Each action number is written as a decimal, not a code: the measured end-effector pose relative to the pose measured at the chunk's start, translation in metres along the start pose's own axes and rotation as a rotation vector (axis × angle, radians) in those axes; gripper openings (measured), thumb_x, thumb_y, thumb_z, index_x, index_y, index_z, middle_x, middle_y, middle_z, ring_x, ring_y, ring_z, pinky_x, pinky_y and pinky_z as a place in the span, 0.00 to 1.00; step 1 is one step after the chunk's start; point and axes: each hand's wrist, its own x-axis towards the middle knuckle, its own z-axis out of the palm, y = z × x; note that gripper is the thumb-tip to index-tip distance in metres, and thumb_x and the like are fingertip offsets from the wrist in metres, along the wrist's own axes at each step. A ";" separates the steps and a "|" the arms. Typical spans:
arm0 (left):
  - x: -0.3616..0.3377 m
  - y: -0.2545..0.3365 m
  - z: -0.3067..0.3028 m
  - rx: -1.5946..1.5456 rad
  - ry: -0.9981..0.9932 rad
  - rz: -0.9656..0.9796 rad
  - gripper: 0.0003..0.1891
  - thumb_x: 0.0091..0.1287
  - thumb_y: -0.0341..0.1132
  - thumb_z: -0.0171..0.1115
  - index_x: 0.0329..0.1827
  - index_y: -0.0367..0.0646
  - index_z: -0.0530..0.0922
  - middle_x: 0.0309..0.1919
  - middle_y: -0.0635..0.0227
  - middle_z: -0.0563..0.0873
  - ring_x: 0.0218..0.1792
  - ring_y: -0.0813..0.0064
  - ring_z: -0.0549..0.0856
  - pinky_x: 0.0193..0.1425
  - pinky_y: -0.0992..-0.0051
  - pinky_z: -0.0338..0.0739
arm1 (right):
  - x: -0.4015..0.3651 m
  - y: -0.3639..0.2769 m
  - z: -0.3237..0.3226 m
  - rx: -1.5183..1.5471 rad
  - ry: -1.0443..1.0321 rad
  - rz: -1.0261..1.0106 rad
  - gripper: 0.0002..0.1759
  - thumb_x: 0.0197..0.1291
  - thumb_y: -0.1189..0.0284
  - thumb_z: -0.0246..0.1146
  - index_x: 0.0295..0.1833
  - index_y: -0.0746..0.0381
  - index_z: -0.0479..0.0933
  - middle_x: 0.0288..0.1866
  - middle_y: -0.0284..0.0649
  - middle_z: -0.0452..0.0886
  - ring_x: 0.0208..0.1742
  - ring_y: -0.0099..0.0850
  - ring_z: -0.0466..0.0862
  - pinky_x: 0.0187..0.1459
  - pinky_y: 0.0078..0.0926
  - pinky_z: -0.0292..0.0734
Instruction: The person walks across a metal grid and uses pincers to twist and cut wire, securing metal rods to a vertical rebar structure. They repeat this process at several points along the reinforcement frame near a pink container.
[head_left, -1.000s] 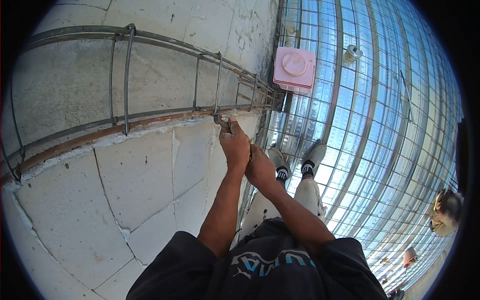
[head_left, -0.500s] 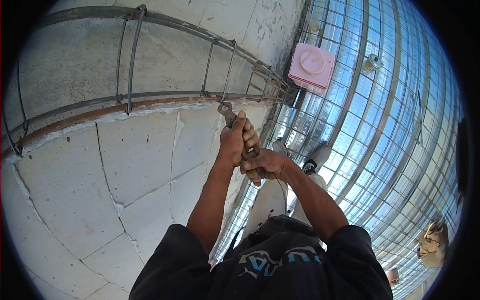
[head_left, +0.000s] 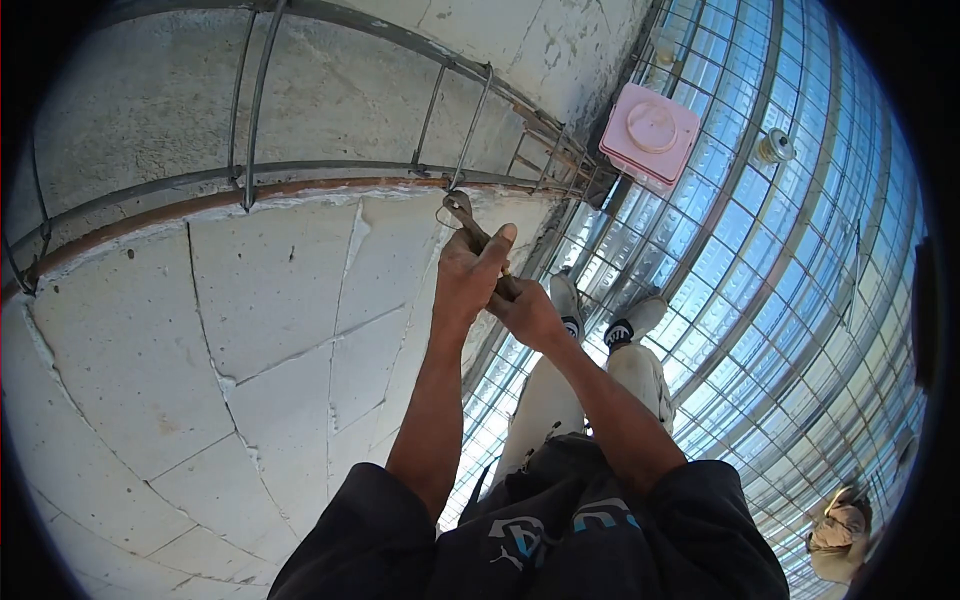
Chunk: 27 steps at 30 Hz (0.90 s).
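Both my hands grip a pair of rusty pincers (head_left: pixel 462 216). My left hand (head_left: pixel 470 268) wraps the handles just behind the jaws, thumb stretched along them. Lower on the handles sits my right hand (head_left: pixel 527 310). The jaws touch the lower bar of a long rebar cage (head_left: pixel 330 172) that lies in a groove on top of a grey block wall (head_left: pixel 250 330), at a stirrup (head_left: pixel 470 125).
A rebar mesh floor (head_left: pixel 760 260) spreads to the right, and my two shoes (head_left: pixel 600 315) stand on it. A pink square container (head_left: pixel 650 135) and a small spool (head_left: pixel 773 147) rest on the mesh. Another person (head_left: pixel 835 535) is at the lower right edge.
The pincers' jaws have gone back up against the cage's lower bar. My right hand has slid in close behind the left, and my view has shifted a little.
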 end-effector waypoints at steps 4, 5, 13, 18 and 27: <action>0.006 0.000 -0.007 -0.422 -0.160 -0.091 0.20 0.70 0.50 0.64 0.45 0.38 0.78 0.29 0.66 0.82 0.30 0.76 0.80 0.38 0.71 0.76 | 0.001 0.002 -0.011 0.901 -0.758 0.249 0.18 0.64 0.61 0.70 0.36 0.66 0.79 0.18 0.30 0.68 0.17 0.23 0.66 0.22 0.29 0.60; 0.007 -0.001 -0.005 -0.482 -0.167 -0.133 0.20 0.71 0.50 0.62 0.44 0.38 0.77 0.30 0.66 0.82 0.31 0.75 0.80 0.39 0.70 0.77 | 0.003 0.007 -0.016 1.003 -0.936 0.274 0.20 0.60 0.59 0.73 0.39 0.67 0.79 0.19 0.33 0.73 0.18 0.26 0.71 0.23 0.29 0.67; 0.010 0.007 0.052 0.098 0.517 -0.003 0.21 0.72 0.45 0.58 0.45 0.29 0.73 0.37 0.51 0.82 0.38 0.58 0.82 0.46 0.60 0.74 | 0.007 0.029 -0.013 0.147 -0.105 -0.179 0.23 0.59 0.65 0.70 0.56 0.66 0.75 0.39 0.44 0.86 0.44 0.31 0.85 0.47 0.31 0.79; 0.002 0.003 0.044 -0.393 0.263 0.046 0.27 0.72 0.50 0.61 0.61 0.36 0.70 0.47 0.55 0.83 0.46 0.59 0.85 0.50 0.58 0.77 | 0.011 0.012 -0.046 0.240 -0.282 0.088 0.27 0.61 0.54 0.69 0.48 0.69 0.77 0.29 0.42 0.84 0.32 0.30 0.87 0.36 0.29 0.83; 0.007 -0.036 0.021 -0.532 0.278 0.259 0.25 0.73 0.47 0.62 0.67 0.42 0.72 0.45 0.67 0.82 0.44 0.76 0.81 0.50 0.74 0.75 | 0.034 0.030 -0.064 0.252 -0.557 -0.076 0.50 0.56 0.35 0.65 0.67 0.67 0.67 0.55 0.52 0.81 0.59 0.43 0.82 0.60 0.40 0.77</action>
